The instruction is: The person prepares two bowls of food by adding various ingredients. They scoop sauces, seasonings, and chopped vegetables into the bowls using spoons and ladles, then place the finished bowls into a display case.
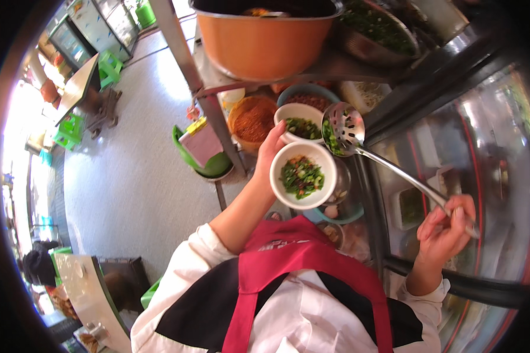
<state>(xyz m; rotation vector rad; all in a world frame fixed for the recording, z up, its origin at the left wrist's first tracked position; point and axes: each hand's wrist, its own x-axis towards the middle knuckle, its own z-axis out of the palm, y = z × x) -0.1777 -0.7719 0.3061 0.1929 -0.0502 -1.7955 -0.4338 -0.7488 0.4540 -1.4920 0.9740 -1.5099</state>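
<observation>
Two small white bowls are with my left hand (270,152), whose thumb lies at the rim of the farther one. The nearer white bowl (303,175) holds chopped green herbs with reddish bits; the farther white bowl (301,122) has greens in dark liquid. How my fingers grip them underneath is hidden. My right hand (447,225) is closed around the handle of a metal slotted ladle (344,128). Its perforated head is beside the farther bowl's right edge, with chopped greens in it.
Beyond the bowls are a tub of red-brown powder (253,121), a blue bowl (331,92) of reddish food and a large orange pot (265,46) on a metal shelf. A strainer (380,53) of greens sits farther right. Glass panels with dark frames (371,207) flank my right side.
</observation>
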